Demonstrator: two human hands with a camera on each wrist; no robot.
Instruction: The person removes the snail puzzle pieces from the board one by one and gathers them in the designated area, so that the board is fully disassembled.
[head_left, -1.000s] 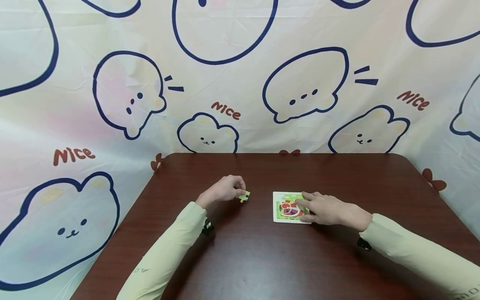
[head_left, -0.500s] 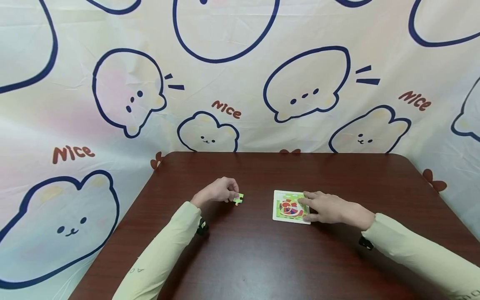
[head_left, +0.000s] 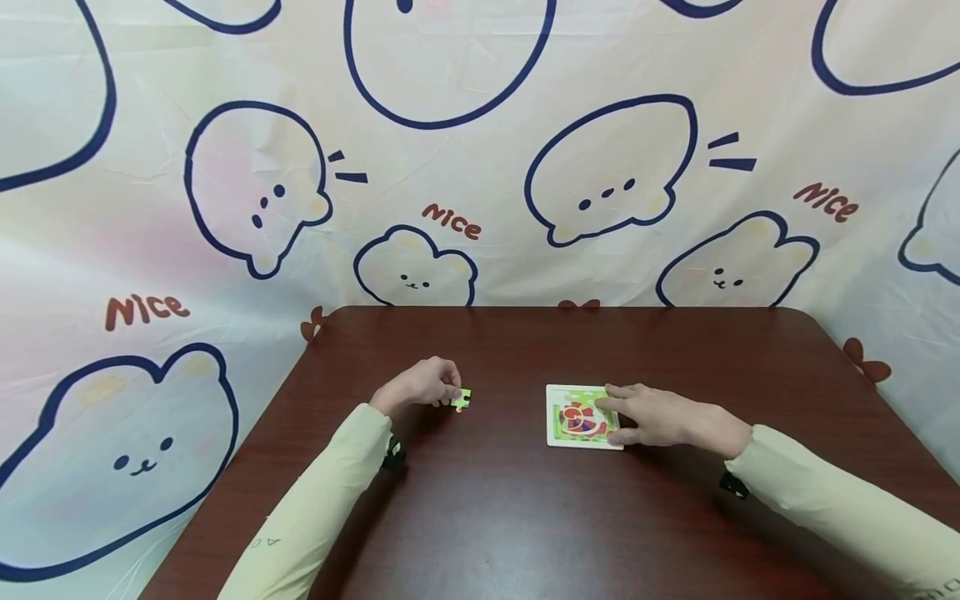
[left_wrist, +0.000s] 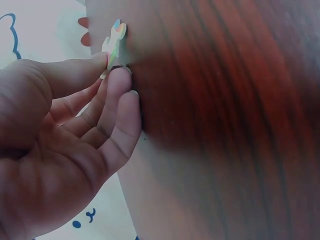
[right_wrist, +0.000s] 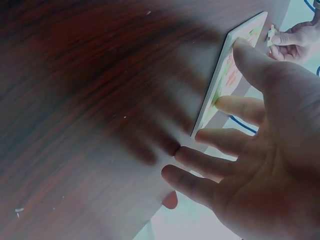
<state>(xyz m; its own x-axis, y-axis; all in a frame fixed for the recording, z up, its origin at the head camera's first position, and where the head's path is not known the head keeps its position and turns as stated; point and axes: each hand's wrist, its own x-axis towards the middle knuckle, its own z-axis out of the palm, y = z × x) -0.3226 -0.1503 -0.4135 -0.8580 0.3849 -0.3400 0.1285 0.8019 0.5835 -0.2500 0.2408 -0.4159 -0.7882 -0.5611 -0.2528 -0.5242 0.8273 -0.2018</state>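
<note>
You are stretching pale sleeves over a brown table. Your right hand is resting its loosely spread fingers on the right side of a puzzle board, which is lying flat. Your left hand is pinching a green puzzle piece left of the board; whether the piece is touching the tabletop is hard to tell. Beyond, a cartoon-printed cloth is hanging.

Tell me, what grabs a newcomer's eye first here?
Probably the pale cartoon backdrop, rising behind the dark table. Next comes the bright picture board on the table, with the right hand over its right edge. To the board's left, the left hand pinches a small green puzzle piece.
</note>
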